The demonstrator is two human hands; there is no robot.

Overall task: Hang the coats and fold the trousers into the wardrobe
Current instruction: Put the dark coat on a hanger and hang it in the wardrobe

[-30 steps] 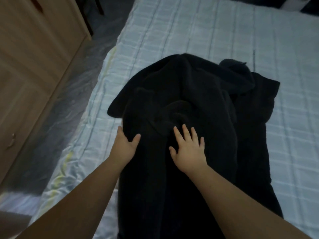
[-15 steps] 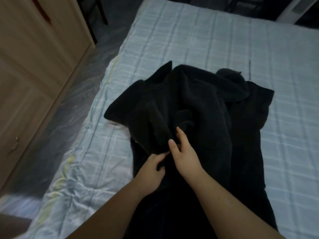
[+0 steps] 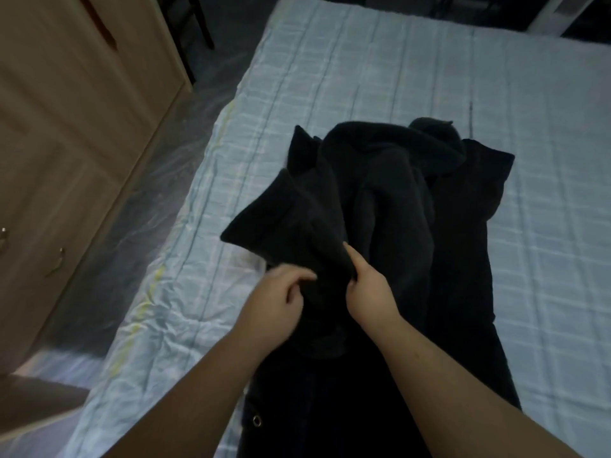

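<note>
Nearest me, my left hand (image 3: pixel 281 300) and right hand (image 3: pixel 367 292) are both pinched on a fold of the black coat (image 3: pixel 380 226), lifting it off the bed (image 3: pixel 429 77); the rest lies heaped mid-bed; far left, the wardrobe (image 3: pixel 66 127) looks shut; I judge nothing is hung or folded yet.

left hand (image 3: pixel 277 297): bare, no glove, ring or watch | right hand (image 3: pixel 370 292): bare | forearms (image 3: pixel 463 385): uncovered, no sleeves showing
</note>
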